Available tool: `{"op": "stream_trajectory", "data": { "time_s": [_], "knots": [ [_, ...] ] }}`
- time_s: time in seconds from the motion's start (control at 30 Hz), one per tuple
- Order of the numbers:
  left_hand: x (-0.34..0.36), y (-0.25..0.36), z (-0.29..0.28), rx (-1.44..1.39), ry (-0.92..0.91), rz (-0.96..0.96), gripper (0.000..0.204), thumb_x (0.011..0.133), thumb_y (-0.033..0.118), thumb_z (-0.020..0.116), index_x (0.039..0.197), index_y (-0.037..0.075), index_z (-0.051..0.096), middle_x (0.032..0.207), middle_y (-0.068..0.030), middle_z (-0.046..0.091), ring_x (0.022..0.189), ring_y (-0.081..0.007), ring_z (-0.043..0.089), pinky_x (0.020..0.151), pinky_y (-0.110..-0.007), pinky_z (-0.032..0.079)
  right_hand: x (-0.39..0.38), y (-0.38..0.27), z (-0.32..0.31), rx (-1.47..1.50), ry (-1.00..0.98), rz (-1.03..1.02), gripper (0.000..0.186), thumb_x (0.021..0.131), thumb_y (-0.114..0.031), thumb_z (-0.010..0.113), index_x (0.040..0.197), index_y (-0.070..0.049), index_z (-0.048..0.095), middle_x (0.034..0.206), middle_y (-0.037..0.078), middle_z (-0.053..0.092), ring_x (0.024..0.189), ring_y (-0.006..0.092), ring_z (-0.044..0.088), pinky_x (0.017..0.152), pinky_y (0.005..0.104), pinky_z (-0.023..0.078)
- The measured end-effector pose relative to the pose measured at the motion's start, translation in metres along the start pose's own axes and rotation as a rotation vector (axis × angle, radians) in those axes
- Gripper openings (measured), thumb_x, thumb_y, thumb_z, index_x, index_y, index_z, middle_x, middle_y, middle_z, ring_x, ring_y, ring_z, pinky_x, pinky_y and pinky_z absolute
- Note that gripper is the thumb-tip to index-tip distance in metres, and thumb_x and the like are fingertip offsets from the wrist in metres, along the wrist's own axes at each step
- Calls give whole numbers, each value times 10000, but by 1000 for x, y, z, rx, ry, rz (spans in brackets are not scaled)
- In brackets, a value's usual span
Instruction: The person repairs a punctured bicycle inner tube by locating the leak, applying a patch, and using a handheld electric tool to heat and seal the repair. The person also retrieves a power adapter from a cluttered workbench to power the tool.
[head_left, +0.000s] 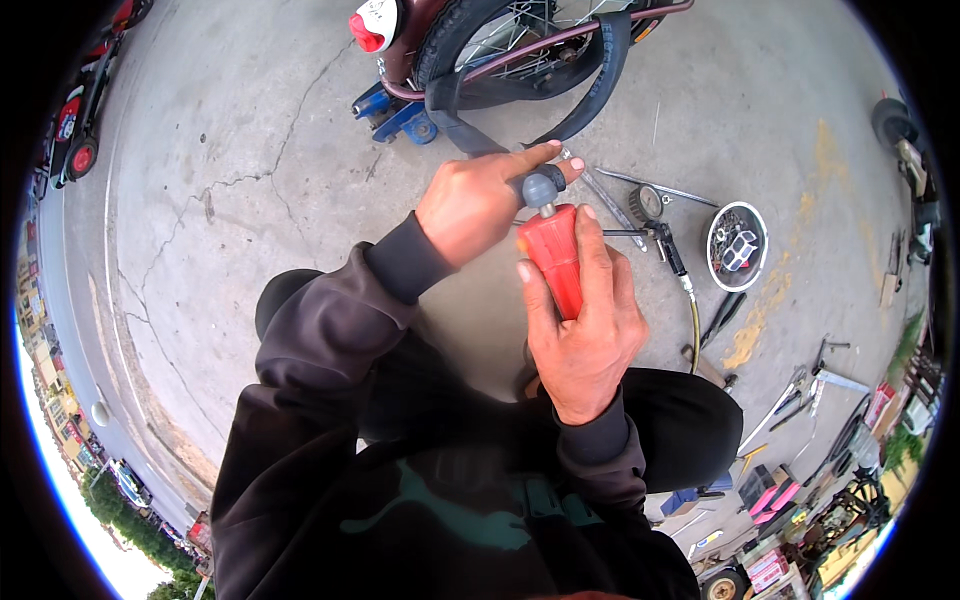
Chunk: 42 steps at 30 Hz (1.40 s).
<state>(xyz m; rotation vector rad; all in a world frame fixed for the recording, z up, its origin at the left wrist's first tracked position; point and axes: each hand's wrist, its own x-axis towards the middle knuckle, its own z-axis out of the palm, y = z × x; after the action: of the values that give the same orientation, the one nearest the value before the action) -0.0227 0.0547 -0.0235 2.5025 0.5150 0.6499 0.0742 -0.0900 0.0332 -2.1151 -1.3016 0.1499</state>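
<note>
My right hand grips a red ridged handheld tool. A round grey head on a short metal shaft tops it and meets, or nearly meets, black rubber at my left hand. My left hand is closed on a black inner tube, its index finger stretched forward. From there the tube runs up to the motorcycle wheel and loops beside it. How my left fingers wrap the rubber is partly hidden.
Right of my hands lie metal tyre levers, a pressure gauge with a hose, and a white bowl of small parts. A blue jack stands by the wheel. Several tools are strewn at lower right.
</note>
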Motion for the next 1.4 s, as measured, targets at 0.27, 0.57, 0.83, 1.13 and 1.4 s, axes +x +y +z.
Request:
{"op": "stream_trajectory", "data": {
  "time_s": [0.27, 0.57, 0.83, 1.13, 1.4],
  "knots": [
    [-2, 1, 0, 38, -8, -7, 618, 708, -45, 602, 1271, 209, 618, 1300, -31, 597, 803, -267, 687, 634, -325, 581, -2, 0, -1, -19, 15, 0, 613, 765, -250, 764, 1315, -92, 544, 946, 101, 620, 720, 276, 647, 564, 359, 524],
    [-3, 0, 2, 112, -12, -3, 560, 745, 50, 642, 1275, 229, 615, 1301, -17, 596, 787, -244, 688, 632, -318, 578, -3, 0, 0, -21, 1, -9, 593, 769, -257, 761, 1299, -93, 553, 947, 98, 623, 713, 278, 647, 568, 358, 528],
    [-2, -1, 0, 7, -1, -3, 513, 757, 16, 648, 1244, 177, 634, 1306, -44, 592, 832, -269, 689, 674, -326, 580, -1, 0, -2, -11, 23, -22, 591, 770, -254, 759, 1298, -84, 553, 956, 101, 626, 729, 278, 651, 570, 365, 527],
    [1, 6, -4, -88, 31, 1, 466, 769, 18, 656, 1219, 138, 642, 1265, -62, 620, 814, -291, 684, 655, -334, 567, -2, -1, -1, -18, 48, 17, 587, 758, -245, 770, 1286, -88, 565, 952, 95, 630, 734, 272, 657, 572, 354, 534],
    [0, 8, -4, -142, 13, -34, 466, 767, 16, 664, 1220, 119, 634, 1256, -76, 623, 828, -305, 685, 671, -339, 568, 0, 0, -3, -39, 56, 50, 585, 774, -268, 759, 1293, -86, 561, 948, 95, 630, 727, 264, 648, 573, 353, 526]
  ]
}}
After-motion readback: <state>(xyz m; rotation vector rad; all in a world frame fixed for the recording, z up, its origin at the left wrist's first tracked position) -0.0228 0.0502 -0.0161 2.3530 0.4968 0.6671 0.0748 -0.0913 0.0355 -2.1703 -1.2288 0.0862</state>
